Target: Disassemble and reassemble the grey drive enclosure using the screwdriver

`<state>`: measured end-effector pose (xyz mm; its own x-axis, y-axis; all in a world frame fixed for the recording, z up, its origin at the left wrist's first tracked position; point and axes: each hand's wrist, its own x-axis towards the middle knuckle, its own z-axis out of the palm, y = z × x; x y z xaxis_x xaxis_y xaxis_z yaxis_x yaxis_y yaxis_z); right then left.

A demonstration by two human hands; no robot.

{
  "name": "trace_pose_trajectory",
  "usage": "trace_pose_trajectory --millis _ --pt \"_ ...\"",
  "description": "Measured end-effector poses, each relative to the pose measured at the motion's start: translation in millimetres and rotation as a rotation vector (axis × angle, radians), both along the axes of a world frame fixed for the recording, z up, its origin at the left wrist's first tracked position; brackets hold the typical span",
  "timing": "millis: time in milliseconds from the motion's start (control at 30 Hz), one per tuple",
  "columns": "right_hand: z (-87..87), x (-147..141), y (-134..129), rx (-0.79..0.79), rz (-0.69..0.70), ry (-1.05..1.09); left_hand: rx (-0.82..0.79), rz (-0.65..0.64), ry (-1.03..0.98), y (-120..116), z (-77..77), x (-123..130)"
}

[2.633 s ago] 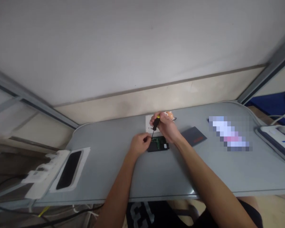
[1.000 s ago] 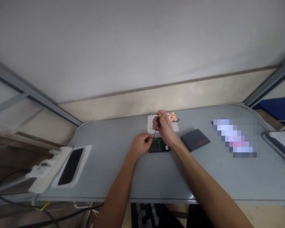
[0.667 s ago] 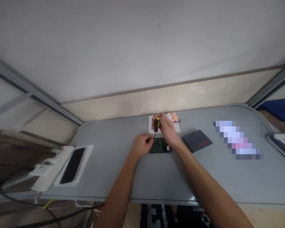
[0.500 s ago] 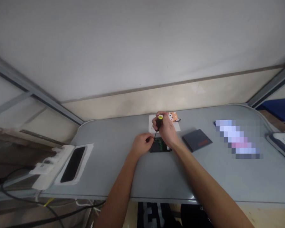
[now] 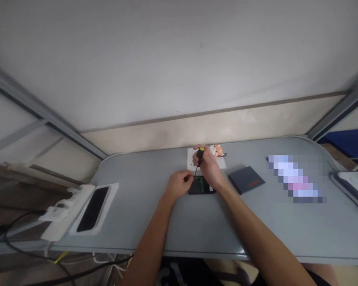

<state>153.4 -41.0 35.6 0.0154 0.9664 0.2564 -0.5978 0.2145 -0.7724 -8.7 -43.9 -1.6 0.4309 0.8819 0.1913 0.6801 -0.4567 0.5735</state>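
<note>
Device [image 5: 193, 189] with black casing lies flat on the grey table [image 5: 143, 214]; it shows one green circuit board [image 5: 201, 184] and one small white label [image 5: 211, 189] at its right end. Right hand [image 5: 209, 165] grips the single screwdriver [image 5: 200, 154], fingers wrapped around its black and yellow handle; the thin shaft leans down to the device's far side. Left hand [image 5: 179, 183] is at the device's far left corner, fingers bent; I cannot tell if they pinch something. Behind the device are one white sheet [image 5: 220, 162] and one orange animal-faced item [image 5: 217, 150]; to its right, one dark box [image 5: 246, 180].
</note>
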Motion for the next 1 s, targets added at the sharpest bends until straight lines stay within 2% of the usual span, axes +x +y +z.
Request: trace_pose_trajectory --millis 200,533,800,1000 --pt "1.2 -5.9 -1.3 0.008 -0.036 0.007 -0.002 0.003 0.008 0.0 -1.1 -0.3" --pt "1.3 -9.4 -4.0 -0.007 -0.016 -0.017 -0.026 0.010 0.024 -2.1 3.4 0.6" --pt "0.3 -9.1 -5.4 0.046 -0.022 0.038 -0.032 0.004 0.016 -1.7 2.9 0.0" --pt "3.7 -7.4 -6.7 0.004 -0.043 0.020 -0.041 -0.008 -0.002 -2.3 3.3 -0.2"
